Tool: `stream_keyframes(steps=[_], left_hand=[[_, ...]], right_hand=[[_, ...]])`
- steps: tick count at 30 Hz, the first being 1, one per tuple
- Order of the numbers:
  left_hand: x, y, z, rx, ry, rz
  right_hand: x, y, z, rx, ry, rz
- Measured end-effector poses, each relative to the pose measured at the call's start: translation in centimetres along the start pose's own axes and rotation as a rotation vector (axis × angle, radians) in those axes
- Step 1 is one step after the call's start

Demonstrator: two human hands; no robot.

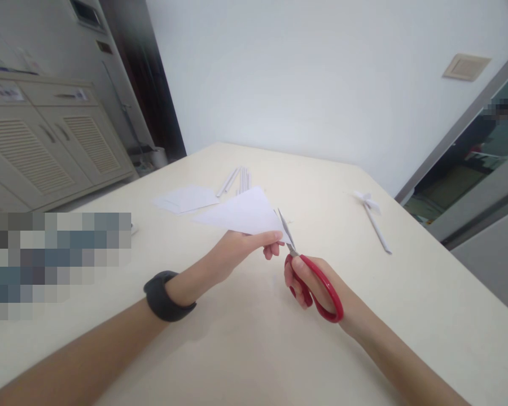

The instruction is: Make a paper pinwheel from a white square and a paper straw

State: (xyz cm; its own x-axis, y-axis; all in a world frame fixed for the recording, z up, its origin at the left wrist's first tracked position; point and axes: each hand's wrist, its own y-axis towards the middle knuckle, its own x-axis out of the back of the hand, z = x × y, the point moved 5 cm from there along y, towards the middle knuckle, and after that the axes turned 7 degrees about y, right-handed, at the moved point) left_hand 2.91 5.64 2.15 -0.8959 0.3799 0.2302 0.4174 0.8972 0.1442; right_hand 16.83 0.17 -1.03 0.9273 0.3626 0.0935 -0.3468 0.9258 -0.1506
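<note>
White sheets (188, 198) lie near the left edge of the table (245, 344). The left hand (245, 246) pinches a paper piece (241, 211) above the table, rolled sticks (244, 179) lying beyond toward the far edge. The right hand (314, 282) grips red-handled scissors (293, 251), blades at the paper's corner; a paper-topped stick (376, 228) lies near the right edge

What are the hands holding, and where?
The left hand holds white paper near one corner; the right hand holds scissors by their red handles.
</note>
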Motion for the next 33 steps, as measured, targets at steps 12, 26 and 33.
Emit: stream_keyframes(steps=[12, 26, 33], left_hand=[[-0.2, -0.2, 0.4, 0.059, 0.037, 0.064], [-0.3, -0.2, 0.4, 0.055, -0.013, 0.090], [-0.4, -0.1, 0.1, 0.034, -0.019, 0.095]], right_hand=[[-0.1, -0.5, 1.1, 0.037, 0.019, 0.021], [-0.4, -0.5, 0.7, 0.035, 0.057, 0.031], [-0.3, -0.4, 0.2, 0.005, 0.049, 0.018]])
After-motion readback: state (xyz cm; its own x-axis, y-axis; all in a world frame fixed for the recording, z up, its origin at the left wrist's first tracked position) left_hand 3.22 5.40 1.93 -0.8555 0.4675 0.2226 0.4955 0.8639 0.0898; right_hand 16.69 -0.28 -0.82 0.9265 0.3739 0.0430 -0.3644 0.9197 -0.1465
